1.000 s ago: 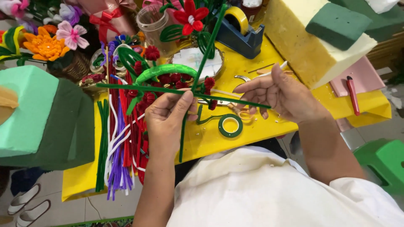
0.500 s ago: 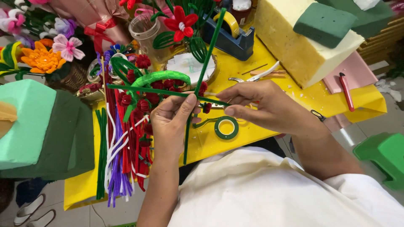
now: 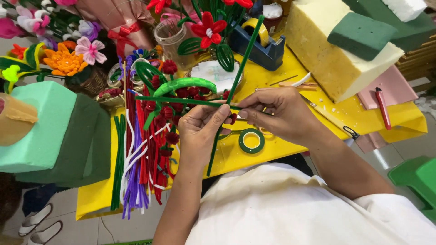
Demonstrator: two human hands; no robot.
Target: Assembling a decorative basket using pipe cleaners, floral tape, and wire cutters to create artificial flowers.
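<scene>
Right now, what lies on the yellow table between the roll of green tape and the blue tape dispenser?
In the head view, the two hands and crossed green pipe cleaners lie between the green tape roll and the dispenser.

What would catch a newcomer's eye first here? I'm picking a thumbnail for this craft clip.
At centre, the left hand and right hand pinch crossed dark green fuzzy pipe-cleaner stems above the yellow table covering. Left of them lies a bright bundle of red, white, purple and green pipe cleaners. A red pipe-cleaner flower stands at top centre.
</scene>
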